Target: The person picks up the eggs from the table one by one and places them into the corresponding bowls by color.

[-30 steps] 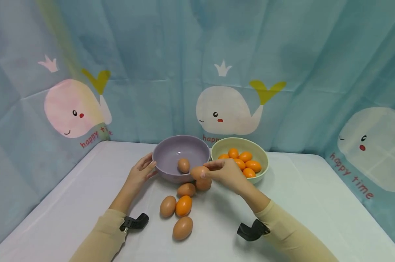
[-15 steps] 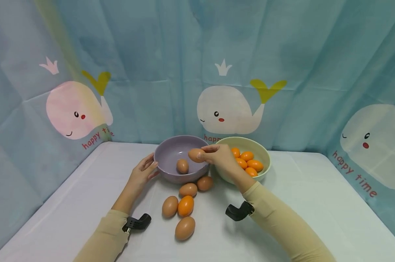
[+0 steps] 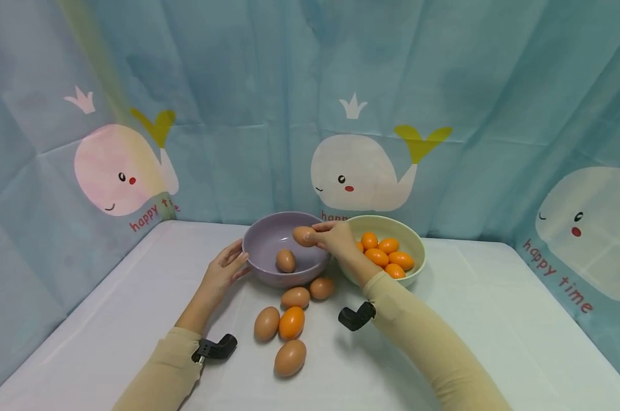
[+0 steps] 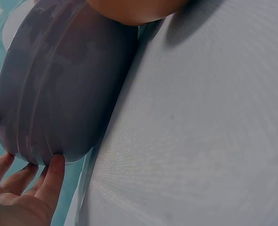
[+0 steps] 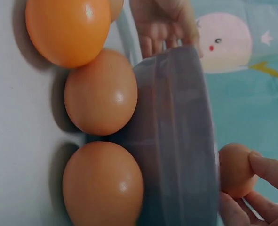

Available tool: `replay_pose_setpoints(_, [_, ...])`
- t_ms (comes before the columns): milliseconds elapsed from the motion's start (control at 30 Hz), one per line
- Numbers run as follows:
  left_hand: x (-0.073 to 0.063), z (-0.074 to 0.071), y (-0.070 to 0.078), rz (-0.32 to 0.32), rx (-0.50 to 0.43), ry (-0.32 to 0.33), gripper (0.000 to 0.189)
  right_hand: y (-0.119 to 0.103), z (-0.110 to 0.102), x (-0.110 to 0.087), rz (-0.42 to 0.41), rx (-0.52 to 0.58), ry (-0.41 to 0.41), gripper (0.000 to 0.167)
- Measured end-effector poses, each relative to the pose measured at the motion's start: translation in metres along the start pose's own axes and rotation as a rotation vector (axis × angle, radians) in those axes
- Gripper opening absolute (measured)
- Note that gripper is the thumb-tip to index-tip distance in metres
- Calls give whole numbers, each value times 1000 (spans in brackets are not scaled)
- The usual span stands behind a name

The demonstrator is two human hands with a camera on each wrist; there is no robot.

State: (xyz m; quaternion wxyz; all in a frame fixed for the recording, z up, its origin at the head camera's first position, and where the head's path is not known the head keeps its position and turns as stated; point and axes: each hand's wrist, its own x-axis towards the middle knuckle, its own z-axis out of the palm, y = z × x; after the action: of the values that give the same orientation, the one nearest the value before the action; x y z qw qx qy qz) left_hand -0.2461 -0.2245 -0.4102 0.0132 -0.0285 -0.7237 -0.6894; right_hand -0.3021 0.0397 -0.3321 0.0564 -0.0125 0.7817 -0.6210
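My right hand [image 3: 337,238] pinches a brown egg [image 3: 302,236] between thumb and fingers, over the right part of the purple bowl [image 3: 261,242]. In the right wrist view this egg [image 5: 236,169] shows just past the bowl's rim. Another brown egg [image 3: 286,260] lies inside the bowl. My left hand [image 3: 224,269] touches the bowl's left side. From the left wrist, fairly straight fingers [image 4: 55,176] rest their tips on its outer wall [image 4: 77,89], the thumb by the rim. In front of the bowl lie two brown eggs [image 3: 296,298] side by side.
A light green bowl [image 3: 419,251] with several orange egg-shaped pieces [image 3: 377,257] stands right of the purple one. Nearer on the white table [image 3: 474,319] lie an orange egg-shaped piece [image 3: 292,323] and two brown eggs [image 3: 290,358]. A whale-print curtain [image 3: 238,142] hangs behind.
My right hand has carried the brown egg from near the bowl's front edge up and left, over its inside. The left hand stays at the bowl's side.
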Motion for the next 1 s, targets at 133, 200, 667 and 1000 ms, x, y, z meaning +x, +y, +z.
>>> replay_pose_setpoints(133, [-1,-1,1,-6,1,7,65,5,8,9,-42,-22,7,36])
replay_pose_setpoints(200, [-1,-1,1,-7,1,8,65,7,12,10,-62,-41,13,35])
replay_pose_setpoints(667, [2,-2,-2,-7,9,2,66,10,33,28,-145,-269,91,32])
replay_pose_setpoints(1000, [1,0,-2,0,-16,0,65,14,39,33,-148,-342,73,31])
